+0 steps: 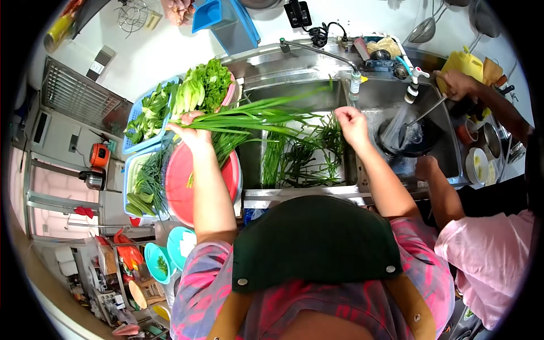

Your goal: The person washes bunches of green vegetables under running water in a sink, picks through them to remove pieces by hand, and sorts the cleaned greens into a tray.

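Note:
My left hand [194, 131] is closed round the root ends of a bunch of long green stalks [255, 116], whose leaves stretch right over the left sink basin [255, 164]. My right hand [352, 126] is held above the divider between the basins, fingers curled together; what they pinch, if anything, is too small to make out. Below lie more green stalks [274, 158] and darker, tangled greens [309, 161] in the basin. More greens hang over a red lid or basin [184, 192] beneath my left forearm.
Baskets of leafy vegetables [148, 116] stand at the left. A co-worker's hands [460, 85] are at the right basin, where water runs into a dark wok [416, 139]. A faucet [323, 51] reaches over the sink; bowls [477, 164] sit at the far right.

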Demonstrator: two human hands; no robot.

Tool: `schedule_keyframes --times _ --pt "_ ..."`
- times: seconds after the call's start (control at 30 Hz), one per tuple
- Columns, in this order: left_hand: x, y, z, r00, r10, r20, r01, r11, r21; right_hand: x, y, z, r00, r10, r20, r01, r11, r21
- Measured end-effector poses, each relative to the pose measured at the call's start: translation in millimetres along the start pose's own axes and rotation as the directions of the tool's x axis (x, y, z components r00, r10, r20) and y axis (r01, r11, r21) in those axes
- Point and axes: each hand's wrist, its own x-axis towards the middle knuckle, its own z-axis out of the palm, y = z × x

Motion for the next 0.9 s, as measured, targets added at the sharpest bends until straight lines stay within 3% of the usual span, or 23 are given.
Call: schedule_keyframes --times 0.07,0.13,0.3,0.43,0.53,0.67,0.77,0.9 --pt "-9.2 -0.8 6.7 0.968 -0.194 0.159 0.215 0.968 -0.128 2.6 -11.8 -4.8 0.998 0.046 -0.049 -0.041 0.994 0.098" --pt "-15.0 -5.8 14.4 0.974 -0.188 0.130 0.210 0.961 -0.182 7.0 -18.0 -5.2 0.995 0.014 -0.100 0.002 0.988 0.152" --pt "-20.1 -10.5 18.9 0.932 -0.258 0.254 0.304 0.938 -0.164 12.3 -45.6 -8.8 0.991 -0.094 -0.093 0.109 0.980 0.168" --pt "-19.2 -10.4 21.1 0.922 -0.274 0.275 0.326 0.931 -0.166 5.5 -68.9 -4.9 0.998 -0.065 -0.005 0.063 0.951 0.302" --pt "-12.2 -4.8 14.1 0.908 -0.296 0.296 0.363 0.909 -0.203 0.7 -84.2 -4.5 0.985 -0.172 -0.023 0.173 0.969 0.175" --pt "-10.2 -2.4 10.8 0.913 -0.268 0.309 0.348 0.906 -0.242 3.3 -89.2 -11.7 0.986 -0.164 -0.035 0.167 0.981 0.098" --pt "-10.6 -0.3 9.3 0.907 -0.273 0.319 0.358 0.900 -0.249 3.7 -95.5 -20.0 0.969 -0.204 0.136 0.210 0.977 -0.031" --pt "-9.2 1.2 6.4 0.904 -0.277 0.326 0.369 0.892 -0.263 -2.2 -106.4 -14.7 0.928 -0.309 0.209 0.311 0.950 0.022"
